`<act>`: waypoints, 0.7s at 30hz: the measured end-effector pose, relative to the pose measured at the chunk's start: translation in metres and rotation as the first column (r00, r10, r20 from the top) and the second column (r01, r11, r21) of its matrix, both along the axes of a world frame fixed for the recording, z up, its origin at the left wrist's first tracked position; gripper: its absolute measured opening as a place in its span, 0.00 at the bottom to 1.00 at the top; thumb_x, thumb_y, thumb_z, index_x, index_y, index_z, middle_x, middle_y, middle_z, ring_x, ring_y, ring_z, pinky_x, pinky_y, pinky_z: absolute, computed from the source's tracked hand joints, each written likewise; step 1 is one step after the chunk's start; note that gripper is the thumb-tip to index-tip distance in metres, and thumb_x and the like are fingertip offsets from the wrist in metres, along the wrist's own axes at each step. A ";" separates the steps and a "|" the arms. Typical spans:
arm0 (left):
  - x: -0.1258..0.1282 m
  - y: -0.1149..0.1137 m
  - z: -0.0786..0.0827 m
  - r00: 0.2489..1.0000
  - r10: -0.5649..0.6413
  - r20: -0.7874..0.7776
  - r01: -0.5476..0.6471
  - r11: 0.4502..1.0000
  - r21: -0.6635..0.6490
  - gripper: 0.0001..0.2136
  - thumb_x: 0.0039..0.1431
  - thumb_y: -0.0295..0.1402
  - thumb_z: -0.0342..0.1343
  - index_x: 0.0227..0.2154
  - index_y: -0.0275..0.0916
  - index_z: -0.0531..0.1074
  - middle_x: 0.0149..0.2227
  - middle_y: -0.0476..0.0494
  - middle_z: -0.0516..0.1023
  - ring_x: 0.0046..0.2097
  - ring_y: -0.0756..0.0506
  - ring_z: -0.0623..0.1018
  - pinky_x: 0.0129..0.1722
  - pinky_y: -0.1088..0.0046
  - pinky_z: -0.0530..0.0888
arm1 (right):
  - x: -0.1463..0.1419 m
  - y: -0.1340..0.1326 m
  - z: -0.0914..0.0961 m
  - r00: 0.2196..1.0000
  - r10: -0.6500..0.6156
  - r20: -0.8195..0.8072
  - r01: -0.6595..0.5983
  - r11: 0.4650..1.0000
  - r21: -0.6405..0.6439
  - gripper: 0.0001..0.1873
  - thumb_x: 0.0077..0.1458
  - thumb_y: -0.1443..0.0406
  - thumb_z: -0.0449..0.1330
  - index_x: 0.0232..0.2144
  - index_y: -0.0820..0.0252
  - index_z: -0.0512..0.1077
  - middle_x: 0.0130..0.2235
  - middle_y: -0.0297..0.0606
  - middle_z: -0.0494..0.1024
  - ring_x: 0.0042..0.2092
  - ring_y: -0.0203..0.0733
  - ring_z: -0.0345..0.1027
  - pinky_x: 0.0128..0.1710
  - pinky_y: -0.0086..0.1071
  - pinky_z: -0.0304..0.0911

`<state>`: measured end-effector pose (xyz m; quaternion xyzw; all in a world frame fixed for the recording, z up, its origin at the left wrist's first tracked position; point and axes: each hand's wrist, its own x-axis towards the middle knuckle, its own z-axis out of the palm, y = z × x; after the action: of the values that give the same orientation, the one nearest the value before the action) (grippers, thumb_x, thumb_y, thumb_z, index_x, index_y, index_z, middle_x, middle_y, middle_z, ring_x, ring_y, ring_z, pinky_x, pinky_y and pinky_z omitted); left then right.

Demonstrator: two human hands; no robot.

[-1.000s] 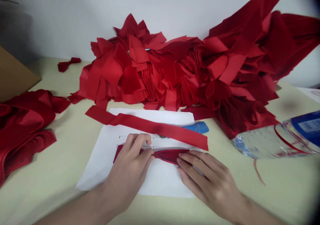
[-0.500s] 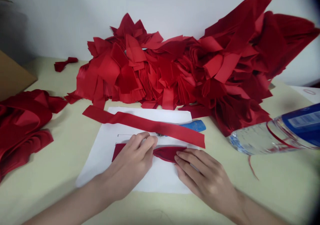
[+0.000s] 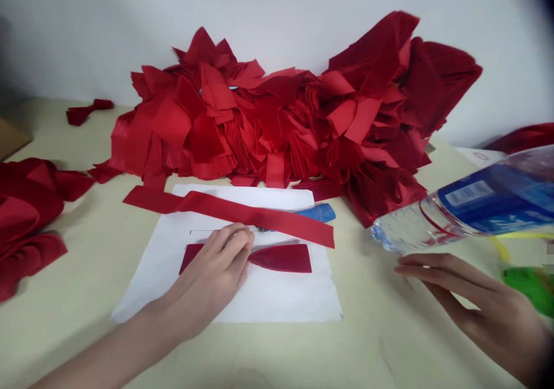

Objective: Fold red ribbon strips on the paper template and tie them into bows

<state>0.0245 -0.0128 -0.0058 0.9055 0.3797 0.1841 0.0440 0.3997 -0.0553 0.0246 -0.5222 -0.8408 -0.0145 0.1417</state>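
A folded red fabric bow (image 3: 281, 258) lies on a white paper sheet (image 3: 277, 299) with printed lines. My left hand (image 3: 212, 276) rests on the bow's middle, fingers pinched together on the fabric. A long red fabric strip (image 3: 229, 211) lies across the sheet's top, over a blue-handled tool (image 3: 318, 212). My right hand (image 3: 471, 299) is off the sheet to the right, fingers stretched out and holding nothing, just below a lying plastic water bottle (image 3: 467, 207).
A big heap of red fabric pieces (image 3: 277, 123) fills the back of the table by the white wall. More red fabric (image 3: 26, 216) lies at the left. A small bow (image 3: 86, 112) sits far left. A green object (image 3: 530, 282) is at the right edge.
My right hand has left the bow and moved right, toward the bottle, with fingers spread. The left hand stays pinching the bow's middle. The view has shifted right.
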 end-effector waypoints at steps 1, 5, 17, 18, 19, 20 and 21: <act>0.000 0.000 0.000 1.000 0.002 0.016 -0.002 1.000 -0.016 0.07 0.59 0.19 0.44 0.35 0.36 0.63 0.43 0.40 0.66 0.50 0.41 0.65 0.49 0.60 0.70 | 0.008 -0.002 -0.004 0.999 -0.038 -0.016 0.038 0.999 -0.016 0.14 0.56 0.71 0.55 0.41 0.48 0.71 0.44 0.38 0.73 0.43 0.42 0.72 0.40 0.31 0.67; -0.002 0.001 -0.003 0.996 0.012 0.092 -0.005 0.997 -0.074 0.08 0.59 0.19 0.43 0.34 0.37 0.63 0.43 0.42 0.65 0.48 0.43 0.65 0.46 0.61 0.69 | 0.021 0.001 -0.015 0.996 -0.062 -0.059 0.060 0.997 -0.042 0.11 0.57 0.65 0.55 0.41 0.49 0.73 0.42 0.39 0.73 0.40 0.41 0.72 0.35 0.29 0.67; -0.002 -0.006 0.020 0.731 0.451 0.512 0.144 0.632 -0.762 0.09 0.56 0.33 0.54 0.22 0.40 0.72 0.38 0.46 0.62 0.35 0.48 0.67 0.29 0.73 0.68 | -0.005 0.001 -0.018 0.999 0.034 -0.013 -0.033 0.994 0.103 0.07 0.56 0.72 0.54 0.35 0.56 0.66 0.37 0.43 0.72 0.39 0.46 0.68 0.38 0.38 0.65; -0.003 -0.007 0.021 0.666 0.535 0.519 0.234 0.511 -0.827 0.09 0.55 0.34 0.55 0.21 0.40 0.72 0.38 0.45 0.64 0.35 0.48 0.67 0.30 0.73 0.69 | -0.011 -0.001 -0.014 0.999 0.031 -0.037 -0.027 0.995 0.097 0.10 0.55 0.75 0.54 0.35 0.55 0.65 0.37 0.43 0.72 0.40 0.45 0.69 0.39 0.36 0.66; -0.003 -0.008 0.021 0.597 0.633 0.493 0.311 0.383 -0.870 0.08 0.54 0.35 0.57 0.21 0.39 0.73 0.38 0.45 0.65 0.35 0.48 0.68 0.30 0.73 0.69 | -0.016 -0.002 -0.010 0.998 0.027 -0.054 -0.023 0.997 0.074 0.12 0.54 0.77 0.54 0.36 0.55 0.65 0.38 0.42 0.72 0.41 0.44 0.69 0.39 0.34 0.66; -0.003 -0.010 0.020 0.529 0.729 0.435 0.374 0.260 -0.890 0.07 0.53 0.34 0.58 0.23 0.40 0.74 0.39 0.46 0.67 0.35 0.48 0.69 0.31 0.74 0.70 | -0.022 -0.003 -0.006 0.997 0.020 -0.075 -0.017 0.999 0.043 0.13 0.54 0.77 0.54 0.37 0.55 0.64 0.38 0.42 0.73 0.40 0.42 0.70 0.38 0.31 0.66; -0.003 -0.011 0.019 0.473 0.802 0.365 0.424 0.156 -0.892 0.04 0.51 0.34 0.60 0.25 0.40 0.76 0.39 0.46 0.68 0.35 0.49 0.70 0.31 0.75 0.70 | -0.028 -0.003 -0.002 0.994 0.012 -0.106 -0.011 1.000 0.010 0.13 0.55 0.77 0.54 0.37 0.55 0.64 0.37 0.41 0.73 0.38 0.41 0.71 0.36 0.29 0.66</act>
<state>0.0218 -0.0239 0.0134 0.3494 0.4627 0.3169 0.7506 0.3718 -0.0586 0.0225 -0.5165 -0.8352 0.0099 0.1887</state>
